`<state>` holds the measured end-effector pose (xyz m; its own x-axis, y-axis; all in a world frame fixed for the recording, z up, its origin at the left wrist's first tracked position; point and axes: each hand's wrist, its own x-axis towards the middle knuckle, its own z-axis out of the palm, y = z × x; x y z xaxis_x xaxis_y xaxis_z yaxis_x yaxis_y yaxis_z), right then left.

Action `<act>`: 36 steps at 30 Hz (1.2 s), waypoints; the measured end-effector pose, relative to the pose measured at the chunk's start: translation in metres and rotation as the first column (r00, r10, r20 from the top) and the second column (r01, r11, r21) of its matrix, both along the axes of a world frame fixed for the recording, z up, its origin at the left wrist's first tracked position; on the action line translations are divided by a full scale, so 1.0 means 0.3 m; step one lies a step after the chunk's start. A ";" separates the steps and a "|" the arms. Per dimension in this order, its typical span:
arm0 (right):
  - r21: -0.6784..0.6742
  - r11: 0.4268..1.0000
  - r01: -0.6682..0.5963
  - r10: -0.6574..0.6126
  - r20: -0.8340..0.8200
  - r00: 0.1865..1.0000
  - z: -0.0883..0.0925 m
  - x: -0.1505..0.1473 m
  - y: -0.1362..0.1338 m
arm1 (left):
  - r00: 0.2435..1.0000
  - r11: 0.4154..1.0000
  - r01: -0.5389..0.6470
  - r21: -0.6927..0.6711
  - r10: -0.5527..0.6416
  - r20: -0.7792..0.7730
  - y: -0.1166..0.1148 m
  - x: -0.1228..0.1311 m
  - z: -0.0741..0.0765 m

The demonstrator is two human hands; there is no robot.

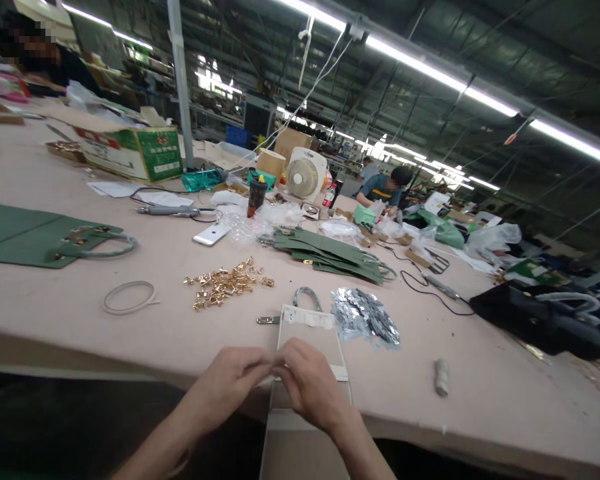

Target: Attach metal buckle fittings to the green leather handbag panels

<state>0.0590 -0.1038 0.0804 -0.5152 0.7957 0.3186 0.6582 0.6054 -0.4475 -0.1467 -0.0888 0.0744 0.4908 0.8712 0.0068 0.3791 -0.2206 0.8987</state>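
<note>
Factory table [170, 340] under strip lights [440, 75]. Beige-backed bag panel [313, 331] lies at the near edge, partly beneath the right hand [313, 383], the nearer one; left hand [235, 373] is just off its left side. Grip: fingertips of both hands bunched together (whether anything is pinched, cannot tell). Long axis of the bag panel runs straight away from the person; wrapped handle [307, 290] points to the far side.

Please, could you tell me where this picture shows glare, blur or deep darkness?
Head view: the long white ceiling tube lights look blown out; head view: the heap of thin, shiny silver pieces catches bright glints; head view: the bare left hand and bare right hand look smeared around the fingertips; head view: below the pinkish-beige table, it is almost black.
</note>
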 end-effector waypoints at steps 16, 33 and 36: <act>-0.219 0.964 0.149 -0.212 -0.301 0.930 -0.113 0.172 0.354 | 0.973 0.963 -0.167 -0.212 0.195 0.120 0.043 -0.011 -0.229; -0.239 0.959 0.153 -0.220 -0.283 0.934 -0.255 0.144 0.425 | 0.964 0.956 -0.195 -0.219 0.228 0.138 0.056 -0.028 -0.257; -0.231 0.959 0.165 -0.233 -0.310 0.922 -0.261 0.138 0.424 | 0.959 0.949 -0.202 -0.241 0.242 0.150 0.060 -0.029 -0.260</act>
<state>0.1003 0.0233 0.0021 -0.2317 0.9347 0.2697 0.5489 0.3544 -0.7570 -0.1553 -0.0709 -0.0035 0.2934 0.9472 -0.1292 0.2272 0.0622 0.9718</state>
